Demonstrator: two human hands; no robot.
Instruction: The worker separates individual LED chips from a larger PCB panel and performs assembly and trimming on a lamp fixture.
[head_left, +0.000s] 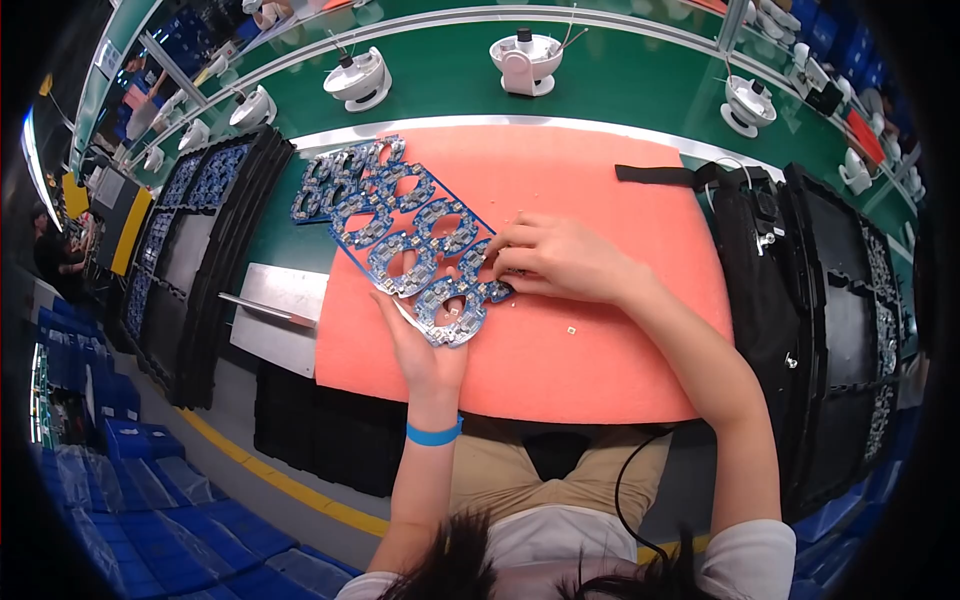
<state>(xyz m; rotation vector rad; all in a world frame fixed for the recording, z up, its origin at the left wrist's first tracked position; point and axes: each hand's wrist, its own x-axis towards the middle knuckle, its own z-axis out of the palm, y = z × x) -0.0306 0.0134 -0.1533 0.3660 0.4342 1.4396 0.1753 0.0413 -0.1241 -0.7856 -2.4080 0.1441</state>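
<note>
Circuit board panel: blue, ring-shaped units intact, none visibly detached; lies 10 o'clock on orange mat.
Left hand: palm open beneath the panel's near end.
Right hand: fingertips pinching end unit.

Only 1 view is given, taken from a fisheye camera on the person's head, looking steeply down and forward over the tabletop. The person's hair and chest sit at 6 o'clock, with both forearms rising from there toward the centre, so the camera is close to the work. The orange mat fills the middle; the green conveyor arcs across 12 o'clock, its straight edges bent by the lens. Black trays lie at 3 o'clock and more at 9 o'clock, and the floor shows at 7 o'clock.
</note>
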